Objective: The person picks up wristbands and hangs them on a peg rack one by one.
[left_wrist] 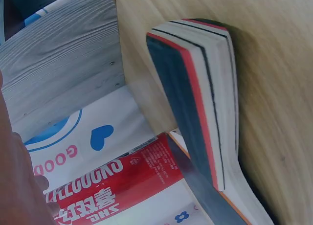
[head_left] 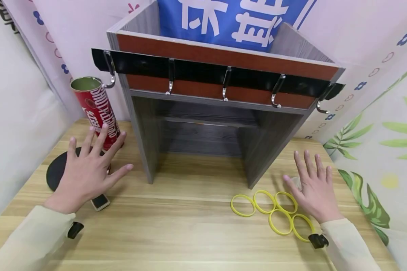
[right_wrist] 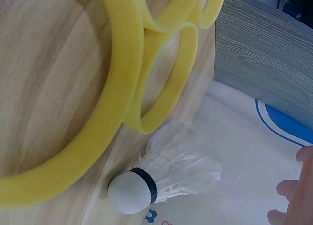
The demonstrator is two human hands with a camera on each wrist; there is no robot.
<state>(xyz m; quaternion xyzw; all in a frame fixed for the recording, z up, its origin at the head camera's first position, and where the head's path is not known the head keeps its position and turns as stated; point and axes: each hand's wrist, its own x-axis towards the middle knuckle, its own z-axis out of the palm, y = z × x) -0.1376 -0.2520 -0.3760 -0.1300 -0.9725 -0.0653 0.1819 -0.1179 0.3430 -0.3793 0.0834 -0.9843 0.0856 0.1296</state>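
My left hand (head_left: pixel 84 171) hovers with spread fingers over a table tennis paddle (head_left: pixel 55 175), partly hiding its black blade. The paddle's handle end (left_wrist: pixel 215 88) shows large in the left wrist view. On the other side, my right hand (head_left: pixel 315 192) is held out above the table with nothing in it. Beside it lie several yellow rings (right_wrist: pixel 124 63), touching one another. A shuttlecock (right_wrist: pixel 161 178) with a white cork and black band lies by the rings, mostly covered by the right hand in the head view.
A grey wooden stand (head_left: pixel 140 139) rises at the back centre. Across its brown front runs a black strip (head_left: pixel 196 73) with several metal hooks. Left of it stands a tall red can (head_left: pixel 96 107), its top open. Printed curtains (head_left: pixel 376 94) surround the wooden table (head_left: pixel 176 233).
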